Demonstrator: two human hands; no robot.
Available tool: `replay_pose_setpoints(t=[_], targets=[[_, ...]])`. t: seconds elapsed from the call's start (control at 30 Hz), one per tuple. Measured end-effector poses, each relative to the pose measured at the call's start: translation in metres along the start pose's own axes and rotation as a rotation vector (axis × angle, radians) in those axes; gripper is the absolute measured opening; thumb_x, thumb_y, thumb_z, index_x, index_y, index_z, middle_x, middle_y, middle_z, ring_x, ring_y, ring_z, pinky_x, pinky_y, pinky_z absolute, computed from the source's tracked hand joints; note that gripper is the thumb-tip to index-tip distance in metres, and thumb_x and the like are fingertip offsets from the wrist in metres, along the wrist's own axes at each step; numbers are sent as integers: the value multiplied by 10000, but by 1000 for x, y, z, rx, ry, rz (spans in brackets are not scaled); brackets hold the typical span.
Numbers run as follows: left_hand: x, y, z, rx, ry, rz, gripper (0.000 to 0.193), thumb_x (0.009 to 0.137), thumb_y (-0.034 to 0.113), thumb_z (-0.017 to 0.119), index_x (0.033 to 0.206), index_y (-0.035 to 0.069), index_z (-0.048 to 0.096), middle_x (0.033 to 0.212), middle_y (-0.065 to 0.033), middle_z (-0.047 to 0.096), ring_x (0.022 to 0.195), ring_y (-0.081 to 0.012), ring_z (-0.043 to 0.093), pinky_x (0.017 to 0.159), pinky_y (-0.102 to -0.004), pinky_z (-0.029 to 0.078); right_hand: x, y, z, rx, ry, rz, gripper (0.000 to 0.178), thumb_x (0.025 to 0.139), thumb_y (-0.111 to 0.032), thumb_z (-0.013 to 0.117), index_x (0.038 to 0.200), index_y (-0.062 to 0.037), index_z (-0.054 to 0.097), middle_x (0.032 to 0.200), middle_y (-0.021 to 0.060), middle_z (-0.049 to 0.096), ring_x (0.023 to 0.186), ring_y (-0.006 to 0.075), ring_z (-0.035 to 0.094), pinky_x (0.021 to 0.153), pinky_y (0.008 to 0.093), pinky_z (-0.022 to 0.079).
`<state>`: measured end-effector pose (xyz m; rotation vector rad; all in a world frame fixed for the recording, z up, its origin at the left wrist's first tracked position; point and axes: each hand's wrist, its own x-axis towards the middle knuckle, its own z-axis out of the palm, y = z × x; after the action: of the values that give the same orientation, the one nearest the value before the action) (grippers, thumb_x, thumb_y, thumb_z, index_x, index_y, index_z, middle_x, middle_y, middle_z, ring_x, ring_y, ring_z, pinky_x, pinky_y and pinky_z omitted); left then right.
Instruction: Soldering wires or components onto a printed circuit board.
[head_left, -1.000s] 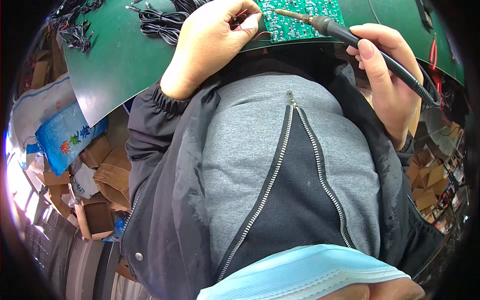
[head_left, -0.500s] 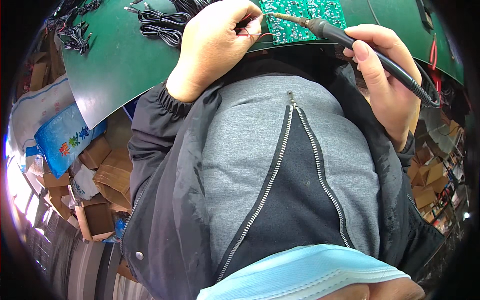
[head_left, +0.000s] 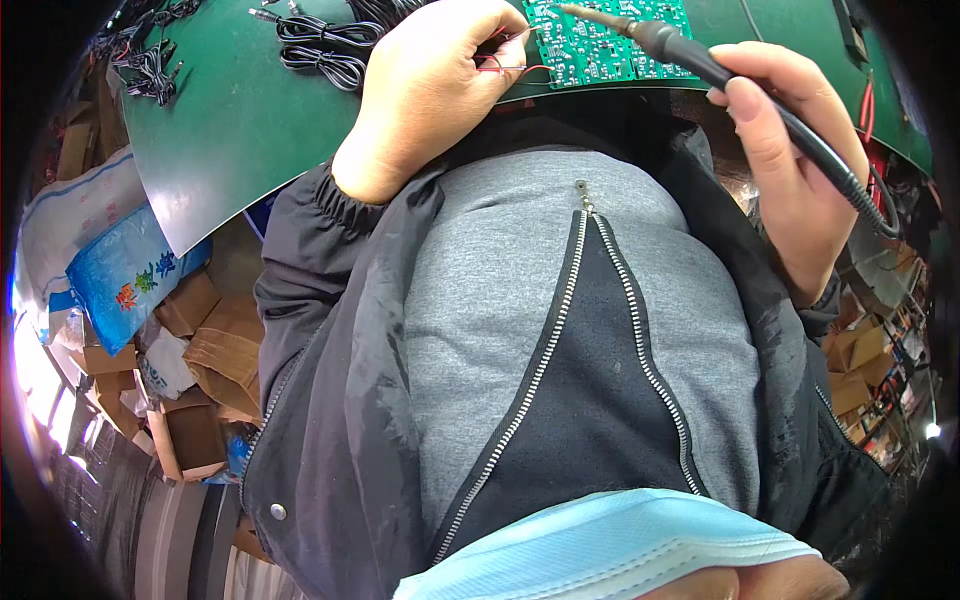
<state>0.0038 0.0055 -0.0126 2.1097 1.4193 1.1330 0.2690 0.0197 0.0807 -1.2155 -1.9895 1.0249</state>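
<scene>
My right hand (head_left: 800, 150) grips a black-handled soldering iron (head_left: 690, 60). Its tip points left, over the upper part of a green circuit board panel (head_left: 600, 60) at the table's near edge. At the left side of that panel, my left hand (head_left: 440, 90) is closed, pinching thin red and black wires (head_left: 497, 66). A red wire runs from its fingers to the board's left edge. Whether the iron's tip touches the board I cannot tell.
Bundled black cables (head_left: 325, 50) lie on the green table (head_left: 230, 130) left of my left hand, with more cable bundles (head_left: 150, 75) farther left. Red-handled test leads or pliers (head_left: 868, 105) lie at the right. Cardboard boxes (head_left: 225, 350) and a blue bag (head_left: 135, 285) stand below the table's left edge.
The soldering iron and my right hand have moved to the right, drawing the tip away from the wires at the board's left edge. My left hand has barely moved.
</scene>
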Motion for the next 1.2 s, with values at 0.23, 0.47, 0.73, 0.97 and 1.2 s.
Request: replay_pose_setpoints(t=[0.23, 0.47, 0.73, 0.97, 1.2], targets=[[1, -1, 0, 10, -8, -1, 84, 804, -14, 686, 874, 32, 681, 785, -129, 653, 729, -305, 658, 676, -364, 535, 0, 4, -1, -25, 19, 36, 250, 1009, -128, 665, 1204, 26, 696, 1009, 81, 734, 889, 94, 652, 762, 212, 478], [7, 20, -12, -2, -108, -219, 90, 840, 18, 728, 917, 34, 685, 769, -113, 642, 694, -265, 647, 640, -351, 528, 1, 6, 4, -2, -3, 34, 227, 1008, -89, 655, 1195, 32, 701, 1023, 83, 733, 897, 99, 662, 765, 214, 484], [-2, 9, -11, -24, -20, -14, 169, 812, -37, 725, 957, 44, 691, 856, -85, 627, 668, -231, 634, 602, -332, 520, 1, 7, 5, 37, 5, 21, 208, 1005, -62, 645, 1180, 35, 703, 1063, 87, 721, 923, 108, 672, 782, 220, 493], [0, 11, -10, 151, -28, 60, 132, 781, -12, 721, 867, 63, 655, 841, -91, 614, 686, -280, 641, 602, -361, 527, -8, 4, 2, 15, 23, 48, 203, 1012, -68, 623, 1167, 37, 700, 1094, 102, 709, 914, 118, 671, 786, 229, 497], [-1, 9, -4, 133, 10, 110, 131, 770, -14, 717, 847, 59, 641, 818, -90, 603, 690, -282, 639, 604, -367, 525, -12, 5, 1, 79, -64, 21, 200, 1015, -42, 609, 1176, 52, 682, 1079, 102, 706, 929, 127, 668, 816, 236, 508]])
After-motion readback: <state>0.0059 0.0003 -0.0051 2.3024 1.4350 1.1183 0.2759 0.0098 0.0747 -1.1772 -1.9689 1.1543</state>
